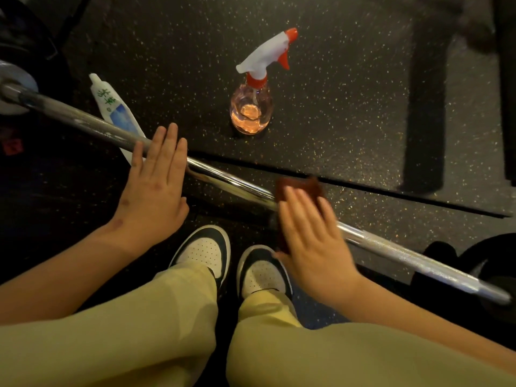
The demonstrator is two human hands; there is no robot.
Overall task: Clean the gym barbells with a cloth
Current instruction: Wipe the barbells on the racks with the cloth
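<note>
We see a spray bottle (252, 107) with a white and red trigger head standing upright on the speckled black floor (349, 93), with pinkish liquid in its base. Well to its left lies a white tube (111, 107) with green print. Nearest us are two black-and-white shoes (206, 250) and pale yellow trousers (139, 331).

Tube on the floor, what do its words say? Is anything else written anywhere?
tube: two green Chinese characters, too blurred to read for sure; the tiny mark under them is unreadable too.
spray bottle: no label or words.
barbell: no writing visible.
</note>
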